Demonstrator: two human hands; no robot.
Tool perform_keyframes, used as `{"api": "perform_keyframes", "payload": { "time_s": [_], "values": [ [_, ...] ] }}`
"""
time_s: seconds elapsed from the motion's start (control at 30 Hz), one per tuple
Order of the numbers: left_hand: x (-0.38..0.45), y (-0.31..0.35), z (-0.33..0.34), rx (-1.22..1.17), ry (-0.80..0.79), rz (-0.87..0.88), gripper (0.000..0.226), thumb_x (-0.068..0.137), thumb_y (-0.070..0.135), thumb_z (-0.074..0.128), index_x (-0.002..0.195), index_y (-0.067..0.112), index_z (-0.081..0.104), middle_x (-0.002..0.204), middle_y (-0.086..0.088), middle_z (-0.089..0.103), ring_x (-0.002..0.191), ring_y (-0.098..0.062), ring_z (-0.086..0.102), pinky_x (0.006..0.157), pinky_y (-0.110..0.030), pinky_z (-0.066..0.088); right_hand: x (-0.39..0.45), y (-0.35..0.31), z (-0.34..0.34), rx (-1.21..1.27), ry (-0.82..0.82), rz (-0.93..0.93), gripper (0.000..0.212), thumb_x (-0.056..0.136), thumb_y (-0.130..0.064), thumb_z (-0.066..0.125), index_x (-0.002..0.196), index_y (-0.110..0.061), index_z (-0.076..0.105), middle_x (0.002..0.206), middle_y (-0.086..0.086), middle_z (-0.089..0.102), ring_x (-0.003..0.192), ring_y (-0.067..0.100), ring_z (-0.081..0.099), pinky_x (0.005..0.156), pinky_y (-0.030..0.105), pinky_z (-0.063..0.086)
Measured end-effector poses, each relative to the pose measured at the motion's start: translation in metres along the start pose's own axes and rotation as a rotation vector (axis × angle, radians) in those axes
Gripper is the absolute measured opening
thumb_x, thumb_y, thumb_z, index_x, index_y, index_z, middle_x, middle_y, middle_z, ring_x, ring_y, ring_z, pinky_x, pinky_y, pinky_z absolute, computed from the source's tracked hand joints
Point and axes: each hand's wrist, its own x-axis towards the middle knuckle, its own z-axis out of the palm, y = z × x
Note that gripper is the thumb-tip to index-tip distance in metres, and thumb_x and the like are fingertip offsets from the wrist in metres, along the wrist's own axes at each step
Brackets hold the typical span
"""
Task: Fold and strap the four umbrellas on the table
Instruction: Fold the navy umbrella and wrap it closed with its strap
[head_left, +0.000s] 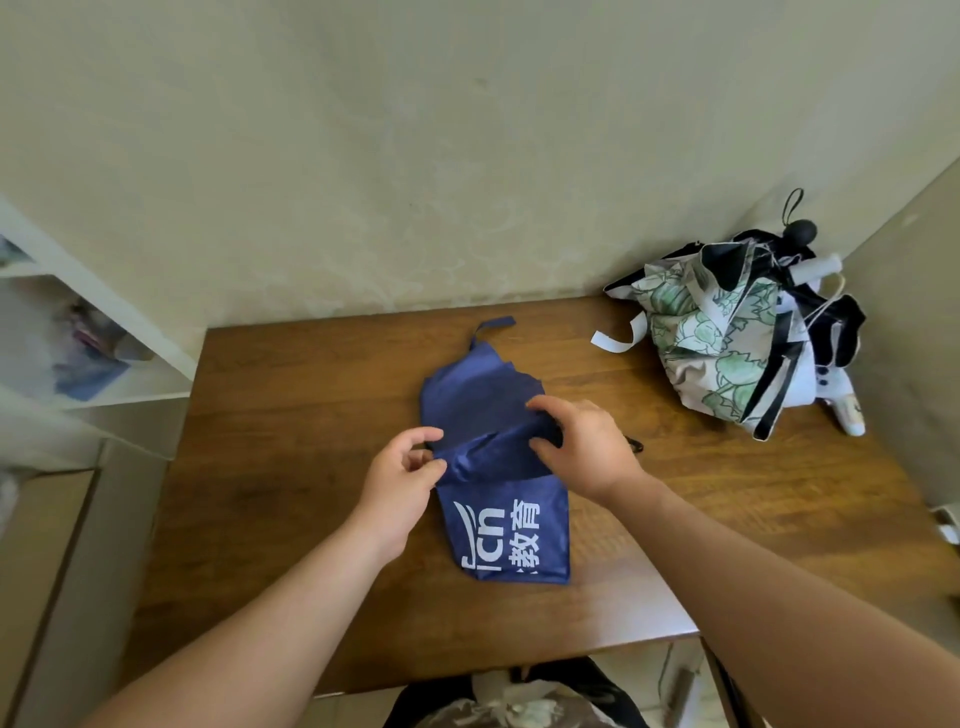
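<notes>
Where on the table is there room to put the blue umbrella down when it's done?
Bare wood lies left of the blue umbrella up to the table's left edge, and along the near edge below the right hand. The far right corner is crowded by a pile of unfolded umbrellas.

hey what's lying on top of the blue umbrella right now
Both hands: the left hand pinches its fabric edge, the right hand grips a fold. The blue umbrella hides its own shaft.
</notes>
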Motion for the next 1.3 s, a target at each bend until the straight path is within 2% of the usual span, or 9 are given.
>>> {"api": "perform_keyframes", "payload": {
  "time_s": [0.1,0.3,0.43,0.57,0.67,0.73,0.93,1.13,1.3],
  "values": [
    [-0.002,-0.001,-0.005,0.064,-0.006,0.026,0.031,0.099,0.007,0.068,0.113,0.036,0.071,0.105,0.0,0.07,0.103,-0.018,0.067,0.086,-0.029,0.057,-0.005,0.007,0.002,-0.028,0.079,0.011,0.022,0.089,-0.022,0.08,0.111,-0.025,0.079,0.106,-0.007,0.075,0.106,0.018,0.06,0.092,0.029,0.048],
    [-0.011,0.001,-0.003,0.192,-0.081,0.071,0.032,0.099,0.009,0.069,0.116,0.036,0.071,0.108,0.006,0.068,0.1,-0.01,0.065,0.074,-0.013,0.051,-0.031,0.017,0.007,-0.037,0.117,0.011,0.013,0.089,-0.021,0.082,0.101,-0.023,0.08,0.096,-0.009,0.074,0.097,0.016,0.058,0.086,0.027,0.047],
    [-0.012,-0.003,-0.002,0.221,-0.131,0.102,0.041,0.093,0.013,0.078,0.119,0.042,0.067,0.104,0.008,0.072,0.097,-0.012,0.07,0.077,-0.025,0.063,-0.037,0.016,0.013,-0.004,0.152,0.003,0.01,0.088,-0.021,0.083,0.097,-0.023,0.08,0.092,-0.008,0.071,0.091,0.014,0.053,0.085,0.03,0.048],
    [-0.008,-0.007,-0.004,0.491,-0.02,0.205,0.023,0.095,0.026,0.076,0.111,0.042,0.07,0.1,0.014,0.068,0.093,-0.009,0.067,0.077,-0.024,0.06,-0.041,0.02,0.018,-0.039,0.226,-0.03,0.013,0.083,-0.021,0.086,0.095,-0.021,0.081,0.095,-0.006,0.064,0.092,0.016,0.051,0.083,0.028,0.045],
    [-0.008,-0.012,-0.012,0.672,-0.03,0.368,0.014,0.094,0.031,0.076,0.106,0.039,0.074,0.103,0.018,0.062,0.093,-0.005,0.063,0.077,-0.017,0.053,-0.047,0.029,0.022,-0.121,0.251,-0.111,0.013,0.081,-0.023,0.088,0.09,-0.02,0.08,0.099,-0.004,0.058,0.092,0.022,0.051,0.079,0.03,0.047],
    [-0.011,-0.016,-0.015,0.784,-0.054,0.454,0.012,0.093,0.034,0.077,0.105,0.035,0.076,0.108,0.018,0.057,0.098,-0.005,0.058,0.079,-0.015,0.047,-0.051,0.034,0.024,-0.168,0.247,-0.178,0.013,0.082,-0.027,0.087,0.089,-0.019,0.08,0.102,-0.005,0.062,0.094,0.024,0.053,0.08,0.034,0.052],
    [-0.014,-0.036,-0.011,1.046,-0.059,0.77,0.032,0.08,0.038,0.086,0.109,0.031,0.076,0.113,0.01,0.058,0.107,-0.013,0.057,0.087,-0.029,0.054,-0.067,0.036,0.031,-0.183,0.217,-0.23,0.016,0.082,-0.023,0.088,0.094,-0.017,0.081,0.103,-0.005,0.066,0.097,0.025,0.058,0.081,0.038,0.056],
    [-0.008,-0.035,-0.009,1.155,-0.027,0.862,0.019,0.082,0.035,0.083,0.1,0.03,0.079,0.108,0.01,0.059,0.101,-0.017,0.059,0.085,-0.039,0.056,-0.074,0.041,0.035,-0.164,0.249,-0.184,0.016,0.089,-0.03,0.081,0.096,-0.016,0.08,0.102,-0.003,0.061,0.095,0.026,0.057,0.078,0.043,0.056],
    [-0.012,-0.041,-0.001,1.194,-0.08,0.858,0.038,0.08,0.051,0.079,0.111,0.032,0.068,0.114,0.01,0.058,0.105,-0.015,0.056,0.089,-0.035,0.053,-0.079,0.041,0.036,-0.148,0.249,-0.194,0.022,0.096,-0.039,0.068,0.097,-0.019,0.079,0.101,-0.005,0.059,0.092,0.023,0.054,0.076,0.04,0.055]
  ]
}}
